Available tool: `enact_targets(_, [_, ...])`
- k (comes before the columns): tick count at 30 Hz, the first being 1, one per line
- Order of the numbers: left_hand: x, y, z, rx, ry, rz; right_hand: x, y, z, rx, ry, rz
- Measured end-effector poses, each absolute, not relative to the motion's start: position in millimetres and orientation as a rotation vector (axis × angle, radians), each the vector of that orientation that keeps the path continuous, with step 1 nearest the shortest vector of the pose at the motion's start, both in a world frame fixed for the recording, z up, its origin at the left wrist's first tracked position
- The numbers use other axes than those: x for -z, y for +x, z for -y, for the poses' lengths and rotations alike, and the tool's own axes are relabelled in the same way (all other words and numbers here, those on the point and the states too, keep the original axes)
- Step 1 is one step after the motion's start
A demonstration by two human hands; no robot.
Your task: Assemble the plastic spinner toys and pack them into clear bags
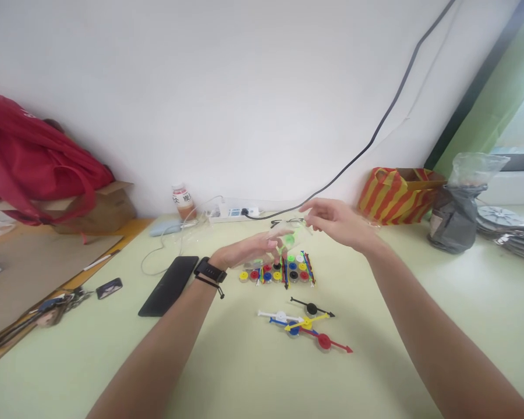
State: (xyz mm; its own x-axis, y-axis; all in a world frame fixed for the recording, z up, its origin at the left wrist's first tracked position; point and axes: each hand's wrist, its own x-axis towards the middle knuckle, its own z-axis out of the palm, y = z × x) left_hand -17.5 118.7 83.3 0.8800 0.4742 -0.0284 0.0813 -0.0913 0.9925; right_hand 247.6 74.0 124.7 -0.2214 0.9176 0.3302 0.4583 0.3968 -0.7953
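Note:
My left hand [254,249], with a black watch on the wrist, holds a small clear plastic bag [274,231] with a bright green piece [289,239] showing inside. On the bag's right side, my right hand [334,220] has curled fingers closed at its edge. Beneath them stand rows of coloured round discs [293,274] with bundles of thin arrows [284,273] between them, partly hidden by my left hand. Nearer to me lie arrow spinners on round bases: black [311,309], white [280,316], yellow [307,322], blue [293,329] and red [324,341].
A black phone [168,286] lies left of my left wrist. Behind it are a drink bottle [184,202] and a power strip [233,214] with a black cable. A striped bag [395,196] and grey bag [455,218] stand right; a red bag [39,157] sits left.

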Motion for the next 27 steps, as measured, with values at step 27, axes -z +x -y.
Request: enact_targets(27, [-94,-46,-133,-0.266,1.643,-0.543,-151,258,-43,-1.09,-0.993,2.142])
